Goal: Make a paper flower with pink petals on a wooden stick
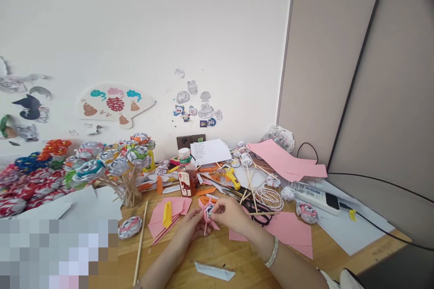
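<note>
The pink-and-white folded-paper flower (208,211) is located between the left grip (191,226), closed on its left side, and the right grip (232,213), pinching its right side. A white folded-paper strip (214,271) lies on the wooden bench (181,268), below both grips.

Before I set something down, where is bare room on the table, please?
Bare tabletop shows between the left hand, right hand and folded white strip, and at front right, between pink sheets and white paper. Behind the hands it is crowded: bottle, yellow glue gun, bead strings.
</note>
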{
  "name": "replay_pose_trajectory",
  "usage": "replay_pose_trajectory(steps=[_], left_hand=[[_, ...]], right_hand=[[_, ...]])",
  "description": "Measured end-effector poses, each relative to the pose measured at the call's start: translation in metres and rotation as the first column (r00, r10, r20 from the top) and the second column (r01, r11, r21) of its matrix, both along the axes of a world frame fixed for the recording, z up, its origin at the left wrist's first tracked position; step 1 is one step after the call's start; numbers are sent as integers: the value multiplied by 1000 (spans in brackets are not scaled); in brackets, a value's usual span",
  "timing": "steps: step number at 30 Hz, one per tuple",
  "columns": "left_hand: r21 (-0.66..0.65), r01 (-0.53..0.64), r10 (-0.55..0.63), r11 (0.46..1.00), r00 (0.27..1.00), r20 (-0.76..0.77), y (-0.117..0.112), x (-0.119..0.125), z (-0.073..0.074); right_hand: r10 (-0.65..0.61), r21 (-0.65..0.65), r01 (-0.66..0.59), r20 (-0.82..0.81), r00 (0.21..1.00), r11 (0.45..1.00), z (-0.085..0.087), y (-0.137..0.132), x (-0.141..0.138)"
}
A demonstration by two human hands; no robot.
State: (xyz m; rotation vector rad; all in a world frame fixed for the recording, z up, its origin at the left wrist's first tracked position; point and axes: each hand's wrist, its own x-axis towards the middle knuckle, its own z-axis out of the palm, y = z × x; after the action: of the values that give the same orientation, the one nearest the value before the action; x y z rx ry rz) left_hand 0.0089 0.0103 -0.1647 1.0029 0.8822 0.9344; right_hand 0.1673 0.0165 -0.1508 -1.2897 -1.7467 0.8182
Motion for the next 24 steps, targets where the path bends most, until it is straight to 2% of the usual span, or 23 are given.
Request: replay_pose_trajectory(steps=[9, 15, 24], left_hand=[[5, -16, 17, 1000, 1000, -12, 0, -2, -1], [2, -34, 34, 999, 999, -39, 0, -3, -4], [-12, -34, 33, 999, 999, -24, -3, 0, 4]], right_hand=[[79, 44, -83, 77, 994, 996, 18, -8, 5], [101, -48, -99, 32, 994, 994, 26, -12, 7], [146, -220, -167, -111, 983, 961, 19, -8, 7]])
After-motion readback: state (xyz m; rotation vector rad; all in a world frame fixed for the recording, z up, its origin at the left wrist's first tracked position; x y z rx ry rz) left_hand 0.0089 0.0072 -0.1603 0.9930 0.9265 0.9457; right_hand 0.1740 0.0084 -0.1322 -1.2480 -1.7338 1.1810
